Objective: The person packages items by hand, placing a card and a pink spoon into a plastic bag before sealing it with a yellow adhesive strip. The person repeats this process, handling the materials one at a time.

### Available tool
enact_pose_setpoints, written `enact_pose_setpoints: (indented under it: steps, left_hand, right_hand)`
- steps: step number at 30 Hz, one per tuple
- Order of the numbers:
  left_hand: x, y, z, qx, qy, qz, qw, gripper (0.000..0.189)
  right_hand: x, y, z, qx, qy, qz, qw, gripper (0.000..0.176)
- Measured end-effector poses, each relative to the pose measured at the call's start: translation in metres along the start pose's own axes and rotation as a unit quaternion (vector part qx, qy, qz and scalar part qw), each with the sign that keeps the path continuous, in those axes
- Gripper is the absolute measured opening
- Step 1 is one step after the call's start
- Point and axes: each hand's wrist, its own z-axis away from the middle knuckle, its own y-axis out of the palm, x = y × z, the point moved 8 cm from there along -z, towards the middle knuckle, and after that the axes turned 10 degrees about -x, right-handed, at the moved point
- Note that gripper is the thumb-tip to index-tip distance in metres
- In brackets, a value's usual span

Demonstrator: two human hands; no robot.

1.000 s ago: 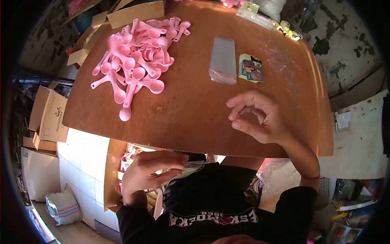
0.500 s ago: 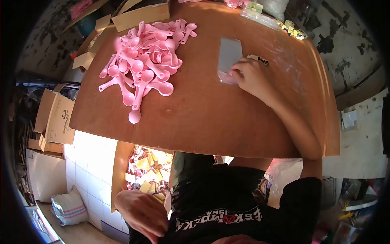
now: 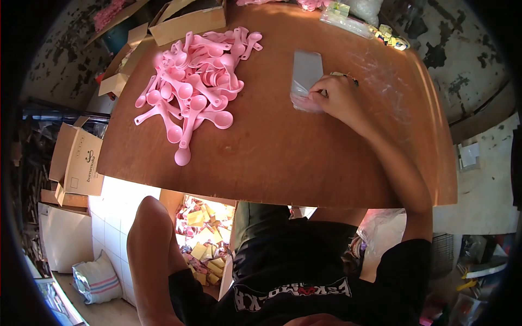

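My right hand [image 3: 336,96] rests at the lower right of a flat stack of clear, greyish plastic bags [image 3: 308,70] on the table. Thumb and forefinger are pinched together at the stack's near edge, where the plastic is creased. My left arm [image 3: 149,244] is bent at the elbow beside the table's front edge, and its hand is out of view. A heap of pink measuring spoons [image 3: 204,81] lies on the left half of the table, apart from both hands.
The brown table [image 3: 261,157] has loose clear film [image 3: 386,87] on its right side. Cardboard boxes [image 3: 187,24] stand behind and at the left [image 3: 79,160]. Below the front edge, a box holds many small packets [image 3: 206,233]. A white sack [image 3: 97,278] sits on the floor.
My left hand has gone out of view, and the left elbow has swung up to the table's front edge. My right hand stays at the bag stack with little movement.
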Motion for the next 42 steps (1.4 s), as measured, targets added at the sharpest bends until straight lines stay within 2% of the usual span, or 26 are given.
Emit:
enact_pose_setpoints:
  steps: [3,4,5,6,8,10,11,12,13,15,16,18,19,20,22,23,27,29,30,34,36,37,39,40,42]
  left_hand:
    - [0.015,-0.005,0.009,0.005,0.007,0.034,0.999,0.003]
    - [0.021,-0.008,0.017,0.002,0.015,0.075,0.997,0.004]
    - [0.033,-0.011,0.024,-0.001,0.017,0.135,0.991,0.010]
    - [0.051,-0.016,0.040,-0.003,0.018,0.193,0.981,0.024]
    - [0.102,-0.041,0.067,-0.160,-0.069,0.201,0.964,0.023]
    - [0.152,-0.048,0.115,-0.403,-0.185,0.193,0.875,0.033]
    - [0.178,-0.048,0.137,-0.544,-0.268,0.251,0.754,0.041]
    - [0.198,-0.039,0.162,-0.661,-0.339,0.298,0.599,0.051]
    - [0.208,-0.037,0.161,-0.662,-0.332,0.299,0.602,0.051]
    - [0.225,-0.029,0.179,-0.738,-0.325,0.320,0.497,0.057]
    - [0.231,-0.026,0.179,-0.741,-0.320,0.323,0.495,0.057]
    - [0.245,-0.014,0.164,-0.677,-0.334,0.394,0.525,0.058]
    - [0.248,-0.013,0.161,-0.653,-0.357,0.401,0.535,0.047]
    - [0.253,-0.012,0.159,-0.651,-0.354,0.402,0.537,0.047]
    - [0.263,-0.013,0.170,-0.713,-0.333,0.347,0.509,0.034]
    - [0.265,-0.013,0.175,-0.748,-0.296,0.370,0.465,0.026]
    - [0.268,-0.023,0.184,-0.782,-0.288,0.325,0.448,0.028]
    - [0.271,-0.023,0.183,-0.784,-0.274,0.329,0.450,0.028]
    - [0.271,-0.025,0.182,-0.787,-0.259,0.331,0.451,0.029]
    - [0.270,-0.027,0.182,-0.790,-0.256,0.321,0.455,0.036]
    - [0.269,-0.028,0.182,-0.791,-0.258,0.316,0.455,0.038]
    - [0.269,-0.027,0.182,-0.791,-0.262,0.312,0.456,0.040]
    - [0.270,-0.026,0.182,-0.792,-0.262,0.313,0.455,0.040]
    - [0.270,-0.027,0.182,-0.792,-0.258,0.312,0.456,0.040]
    - [0.270,-0.027,0.184,-0.792,-0.262,0.308,0.457,0.040]
  right_hand:
    - [0.000,0.001,0.000,0.008,-0.002,0.008,1.000,0.008]
    - [-0.002,-0.002,0.001,-0.010,0.030,0.009,0.999,0.008]
    - [-0.004,-0.006,0.003,-0.026,0.060,0.010,0.998,0.007]
    - [0.002,-0.009,0.004,-0.024,0.059,0.008,0.998,0.007]
    - [0.022,-0.032,0.007,-0.069,0.038,0.030,0.996,0.005]
    - [0.049,-0.051,0.014,-0.079,0.018,0.016,0.997,0.004]
    - [0.066,-0.062,0.020,-0.089,-0.002,0.003,0.996,0.003]
    - [0.084,-0.070,0.027,-0.076,-0.024,0.003,0.997,0.004]
    - [0.103,-0.079,0.033,-0.065,-0.050,0.006,0.997,0.005]
    - [0.139,-0.092,0.051,-0.054,-0.121,0.028,0.991,0.008]
    - [0.152,-0.095,0.061,-0.050,-0.156,0.033,0.986,0.011]
    - [0.169,-0.100,0.078,-0.040,-0.177,0.040,0.982,0.011]
    - [0.175,-0.102,0.081,-0.039,-0.195,0.045,0.979,0.013]
    - [0.173,-0.103,0.080,-0.039,-0.197,0.049,0.978,0.013]
    - [0.165,-0.107,0.073,-0.025,-0.166,-0.045,0.985,0.015]
    - [0.156,-0.107,0.068,-0.025,-0.166,-0.042,0.985,0.015]
    - [0.055,-0.093,0.039,-0.018,-0.021,0.067,0.997,0.022]
    - [0.019,-0.078,0.038,0.015,-0.004,0.054,0.998,0.021]
    - [0.007,-0.070,0.040,0.050,0.012,0.039,0.998,0.021]
    - [-0.007,-0.062,0.044,0.069,0.015,0.057,0.996,0.020]
    - [-0.023,-0.058,0.048,0.077,0.086,-0.039,0.993,0.019]
    - [-0.025,-0.057,0.048,0.079,0.088,-0.040,0.992,0.019]
    - [-0.006,-0.073,0.043,-0.008,-0.049,0.029,0.998,0.016]
    - [0.000,-0.078,0.043,-0.009,-0.047,0.030,0.998,0.016]
    - [0.006,-0.108,0.042,-0.084,0.041,0.178,0.979,0.015]
